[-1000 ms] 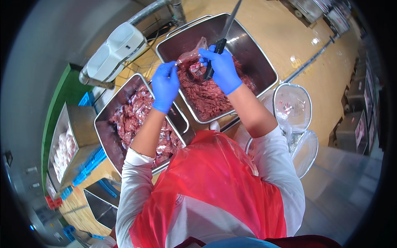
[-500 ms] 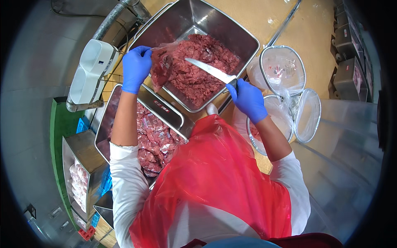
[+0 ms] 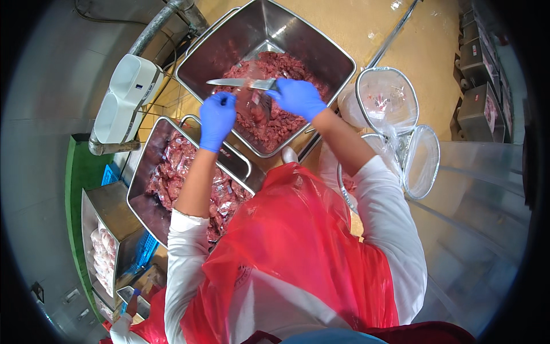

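Observation:
My left hand (image 3: 216,119), in a blue glove, grips a clear bag of red meat (image 3: 256,106) held over a large steel tub (image 3: 200,54). My right hand (image 3: 298,96), also gloved in blue, holds a knife (image 3: 236,83) with the blade pointing left across the top of the bag. The tub holds loose red meat (image 3: 283,63). A second steel tub (image 3: 140,172) at the lower left is full of bagged meat (image 3: 175,169). A red plastic apron (image 3: 292,246) covers my front.
A white scale head (image 3: 123,97) sits on a pipe at the left. Round wire-rimmed clear bins (image 3: 388,97) stand to the right, steel boxes (image 3: 478,109) beyond them. A steel shelf with pale meat (image 3: 103,255) is at the lower left. Another person's hand (image 3: 133,298) shows below.
The knife swung from pointing right-down to lying level with the blade to the left. My right hand moved up to the bag; my left hand came in closer beside it.

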Demonstrator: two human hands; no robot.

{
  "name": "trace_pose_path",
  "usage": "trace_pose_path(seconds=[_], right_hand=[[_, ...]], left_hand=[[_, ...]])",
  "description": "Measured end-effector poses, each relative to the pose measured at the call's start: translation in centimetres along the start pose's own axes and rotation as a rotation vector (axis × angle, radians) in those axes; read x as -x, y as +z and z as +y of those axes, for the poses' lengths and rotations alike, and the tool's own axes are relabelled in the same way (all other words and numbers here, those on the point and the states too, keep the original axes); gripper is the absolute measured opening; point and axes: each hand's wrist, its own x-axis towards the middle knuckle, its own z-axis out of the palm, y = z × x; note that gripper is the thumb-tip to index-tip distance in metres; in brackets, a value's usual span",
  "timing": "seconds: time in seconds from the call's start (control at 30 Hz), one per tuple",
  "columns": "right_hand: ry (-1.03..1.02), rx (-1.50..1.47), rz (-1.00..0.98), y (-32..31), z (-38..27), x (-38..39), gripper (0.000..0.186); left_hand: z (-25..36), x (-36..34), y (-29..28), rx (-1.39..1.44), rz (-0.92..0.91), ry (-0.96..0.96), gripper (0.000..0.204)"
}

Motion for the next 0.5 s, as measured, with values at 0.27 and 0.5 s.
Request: trace_pose_path(seconds=[0.27,0.5], right_hand=[[0.557,-0.106,0.016,-1.5,23.7,5.2,0.073],[0.660,-1.828,-0.308,8.8,5.6,9.1,0.014]], left_hand=[[4.4,1.1,5.0,0.808,-0.115,-0.460,0.015],[6.0,-1.1,5.9,1.438,-0.101,-0.529,0.007]])
